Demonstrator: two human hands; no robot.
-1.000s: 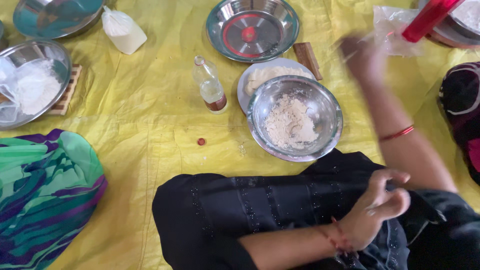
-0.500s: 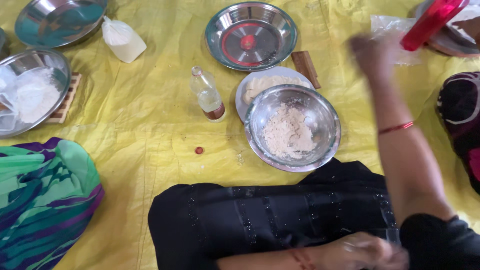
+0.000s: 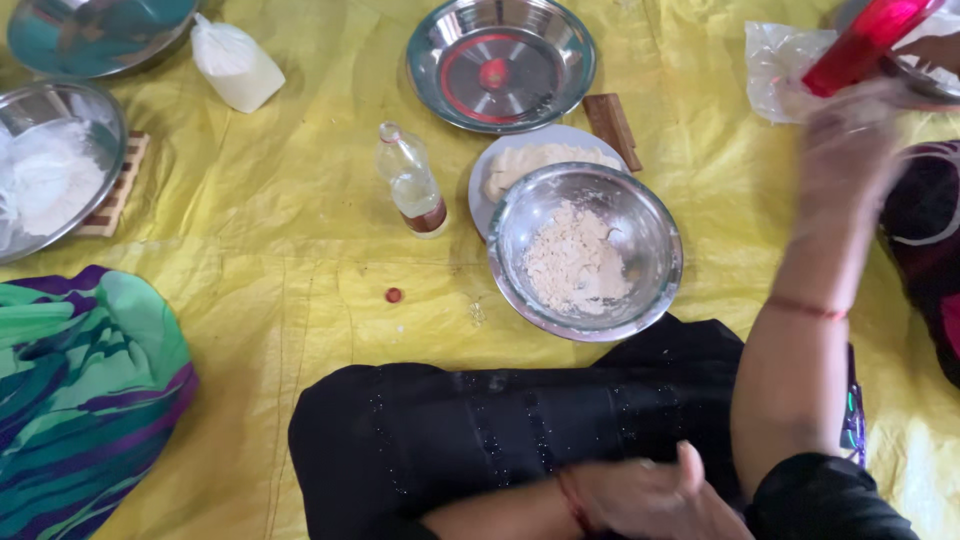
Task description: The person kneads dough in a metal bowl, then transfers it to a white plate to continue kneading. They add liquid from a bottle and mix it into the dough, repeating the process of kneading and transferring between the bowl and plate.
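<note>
- Nearest, my left hand (image 3: pixel 650 495) rests on my black-clothed lap, fingers loosely curled, grasping nothing I can see.
- One steel bowl of flour (image 3: pixel 585 250) sits just past my knees; one small bottle (image 3: pixel 410 180) and one red cap (image 3: pixel 394 295) lie left.
- Farther, my right hand (image 3: pixel 850 140) reaches up, blurred; its grip I cannot tell, near one red cylinder (image 3: pixel 865 40).
</note>
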